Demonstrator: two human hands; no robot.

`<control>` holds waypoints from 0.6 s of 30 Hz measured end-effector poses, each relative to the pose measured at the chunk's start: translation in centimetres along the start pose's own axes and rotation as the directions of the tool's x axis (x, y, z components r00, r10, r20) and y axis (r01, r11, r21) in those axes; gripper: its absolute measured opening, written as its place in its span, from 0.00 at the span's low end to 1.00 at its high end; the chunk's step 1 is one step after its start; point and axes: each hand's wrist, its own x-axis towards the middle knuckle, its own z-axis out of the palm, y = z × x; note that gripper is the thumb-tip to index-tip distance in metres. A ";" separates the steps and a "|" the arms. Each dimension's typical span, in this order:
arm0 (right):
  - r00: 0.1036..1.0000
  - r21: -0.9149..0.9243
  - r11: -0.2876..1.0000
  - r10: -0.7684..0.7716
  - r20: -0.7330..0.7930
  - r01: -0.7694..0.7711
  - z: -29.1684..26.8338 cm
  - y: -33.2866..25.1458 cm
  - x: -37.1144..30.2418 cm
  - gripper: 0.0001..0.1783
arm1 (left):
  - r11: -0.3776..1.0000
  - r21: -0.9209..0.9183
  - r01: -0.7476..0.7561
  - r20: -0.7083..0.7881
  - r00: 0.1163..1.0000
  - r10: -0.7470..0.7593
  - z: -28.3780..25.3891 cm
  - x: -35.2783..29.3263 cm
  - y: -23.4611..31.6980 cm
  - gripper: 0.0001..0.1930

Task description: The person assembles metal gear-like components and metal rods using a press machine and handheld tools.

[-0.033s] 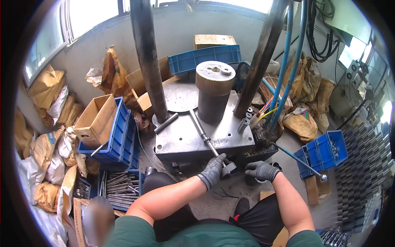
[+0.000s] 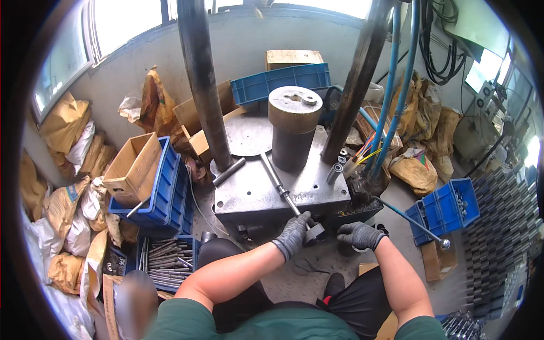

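Note:
My left hand [image 2: 291, 234], in a grey glove, is closed on a steel shaft [image 2: 290, 203] near its front end. That shaft lies slantwise over the front edge of a steel press table [image 2: 255, 199], its far part resting on the plate. A dark round collar [image 2: 314, 231] sits at the near end, beside my fingers. My right hand [image 2: 360, 235], gloved too, hovers right of the collar with its fingers bent together, above a dark round part [image 2: 347, 248]. Whatever those fingers hold, if anything, is hidden. A short metal tube [image 2: 229, 171] lies on the plate at left.
A thick cylinder [image 2: 293, 133] with a ring on top stands between two steel columns [image 2: 205, 85]. Blue crates [image 2: 170, 192] and a bin of rods [image 2: 170, 255] are at left. Blue hoses [image 2: 401, 96] hang at right, near blue bins [image 2: 447, 207]. Sacks [image 2: 71, 232] line the wall.

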 end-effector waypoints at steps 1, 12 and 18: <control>1.000 -0.002 1.000 -0.010 0.003 0.010 0.0 -0.2 0.0 0.22 | 0.989 0.071 -0.127 0.006 0.992 0.127 -0.6 0.9 -0.6 0.17; 0.997 -0.037 0.997 -0.064 -0.048 0.062 -1.0 -1.2 -1.4 0.22 | 0.777 0.317 -0.544 0.174 0.838 0.517 -0.9 -1.3 -0.4 0.07; 0.991 -0.084 0.988 -0.132 -0.027 0.130 -1.0 -0.6 -1.0 0.23 | 0.599 0.348 -0.721 0.296 0.691 0.660 0.8 -4.3 6.1 0.10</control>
